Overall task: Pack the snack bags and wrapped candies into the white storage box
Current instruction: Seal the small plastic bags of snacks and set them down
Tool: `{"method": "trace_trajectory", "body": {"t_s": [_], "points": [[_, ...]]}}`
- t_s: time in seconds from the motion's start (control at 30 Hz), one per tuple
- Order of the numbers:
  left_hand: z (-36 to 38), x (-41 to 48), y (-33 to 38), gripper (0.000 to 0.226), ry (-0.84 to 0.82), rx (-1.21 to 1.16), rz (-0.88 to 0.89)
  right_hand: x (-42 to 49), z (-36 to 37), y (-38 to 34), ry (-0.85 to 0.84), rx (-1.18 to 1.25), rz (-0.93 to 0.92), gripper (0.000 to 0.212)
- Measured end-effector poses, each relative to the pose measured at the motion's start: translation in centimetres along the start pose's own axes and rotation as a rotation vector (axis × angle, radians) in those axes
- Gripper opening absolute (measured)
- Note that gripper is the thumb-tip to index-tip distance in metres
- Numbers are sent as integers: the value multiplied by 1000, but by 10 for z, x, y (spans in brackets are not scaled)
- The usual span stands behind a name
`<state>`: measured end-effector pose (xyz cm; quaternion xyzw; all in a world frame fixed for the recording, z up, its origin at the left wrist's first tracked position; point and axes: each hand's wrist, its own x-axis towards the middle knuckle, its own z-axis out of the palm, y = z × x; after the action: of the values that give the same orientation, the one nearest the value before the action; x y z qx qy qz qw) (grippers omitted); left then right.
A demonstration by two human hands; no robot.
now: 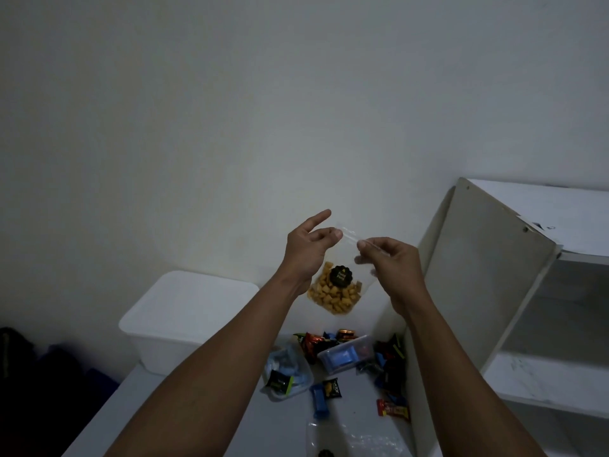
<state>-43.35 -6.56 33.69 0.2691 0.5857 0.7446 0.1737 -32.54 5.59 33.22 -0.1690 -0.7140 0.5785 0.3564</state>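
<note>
I hold a clear zip bag of yellow snack pieces (336,293) with a black round label up in front of the wall. My left hand (306,249) pinches its top left corner between thumb and a finger, the index finger sticking out. My right hand (392,262) pinches the top right edge. The white storage box (184,319) stands on the table below left, its lid on. Several wrapped candies (329,344) lie scattered on the table under the bag.
A small clear tub with blue packets (346,354) and a clear bag of candies (286,374) lie on the grey table (197,420). Another clear bag (349,440) lies near the front edge. A white shelf unit (494,275) stands right; dark items at left.
</note>
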Motion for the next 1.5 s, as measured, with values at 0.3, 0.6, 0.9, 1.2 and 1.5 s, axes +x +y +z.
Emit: {"method": "trace_trajectory", "body": {"t_s": [0.3,0.6,0.9,1.2,1.5], "points": [[3,-3,4,43,-6,54,47,13,4,-14,-110,-327,-180,17],[1,-4,7,38,-33,140,97,14,5,-14,-153,-524,-267,15],[-11,-4,-8,30,137,141,164,7,-7,14,-157,-487,-176,18],[-16,-14,-30,32,180,50,35,1,-14,44,-70,-484,-7,31],[-33,-26,-84,24,141,-170,-391,-58,0,128,-201,-113,297,31]]}}
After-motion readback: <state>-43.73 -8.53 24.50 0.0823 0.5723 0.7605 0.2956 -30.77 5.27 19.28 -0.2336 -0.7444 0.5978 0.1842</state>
